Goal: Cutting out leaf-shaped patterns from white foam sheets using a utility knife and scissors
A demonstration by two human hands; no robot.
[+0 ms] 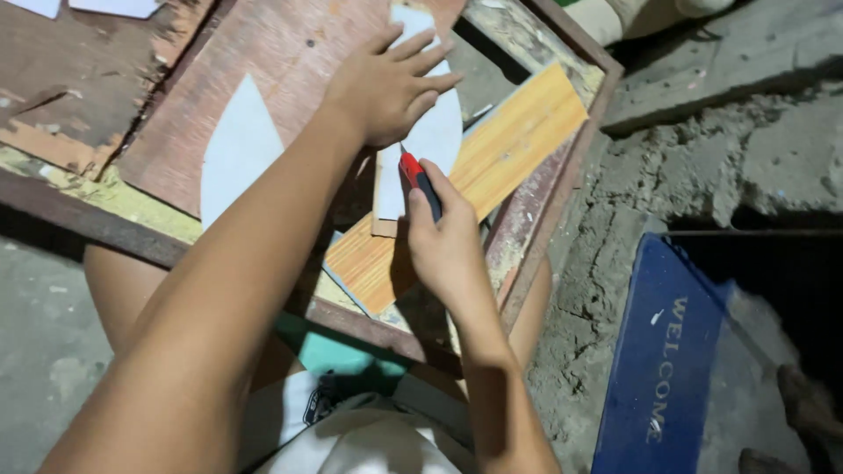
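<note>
While both hands worked over the wooden table, things lay like this:

Knife: a red and black knife (420, 183) sat just below the pale curved sheet, its tip touching the sheet's lower edge.
Knife direction: its long axis ran from lower right to upper left, tip pointing up toward the left hand.
Right hand: the right hand (446, 244) was clenched around the knife's handle, just below the sheet.
Left hand: the left hand (385, 83) lay flat with fingers spread, pressing on the sheet and gripping nothing.
Sheet: the pale curved sheet (436, 132) rested on an orange plank, its long axis running up and down.
Plank: the orange plank (492, 167) slanted under the sheet, from lower left to upper right.
Second cutout: a pale pointed piece (239, 145) lay well left of the sheet.
Edges: the table's frame (549, 206) ran close on the sheet's right.
Open room: bare board (263, 53) stretched left of the sheet.
Floor: a blue mat (667, 360) lay far to the sheet's lower right.
</note>
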